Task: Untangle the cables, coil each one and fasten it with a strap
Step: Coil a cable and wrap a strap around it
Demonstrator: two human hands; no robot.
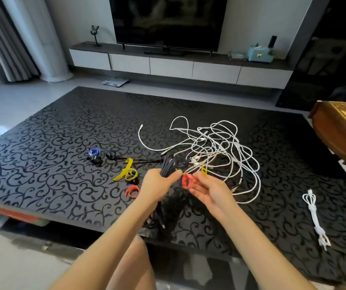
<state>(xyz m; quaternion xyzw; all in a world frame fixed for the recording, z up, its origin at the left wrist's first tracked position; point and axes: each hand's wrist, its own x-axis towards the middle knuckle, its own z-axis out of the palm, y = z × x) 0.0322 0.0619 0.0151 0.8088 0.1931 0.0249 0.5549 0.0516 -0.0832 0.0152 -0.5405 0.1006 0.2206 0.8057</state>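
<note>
Black and scroll-patterned, the surface point(52, 164) fills the middle of a living room, with a dark television point(168, 21) on a low cabinet point(168, 63) behind it. Over the surface's near half, the left grip point(157, 183) is closed around a bundle of black cable point(168, 164). Several folded lengths stand up out of the fist, and the rest hangs below it toward the near edge (blurred there, so the loops cannot be counted).

Just beside it, the right grip point(207, 189) pinches a red strap point(187, 181) at its fingertips. The strap is curled into a small ring close to the left thumb. Right behind those fingers is a lone yellow strap point(204, 170), at the near fringe of the white cables point(220, 151). These form a loose tangle of thin cords spreading beyond and to the right of both grips, with one end trailing off to the left.

Loose straps lie left of the left grip. A second red strap point(132, 191) is nearest, with the yellow straps point(127, 172) just beyond it. The black straps point(95, 161) and a blue strap point(94, 152) are farther off. Well to the right of the right grip, apart from the tangle, lies a folded white cable point(314, 214) gathered into a narrow bundle.
</note>
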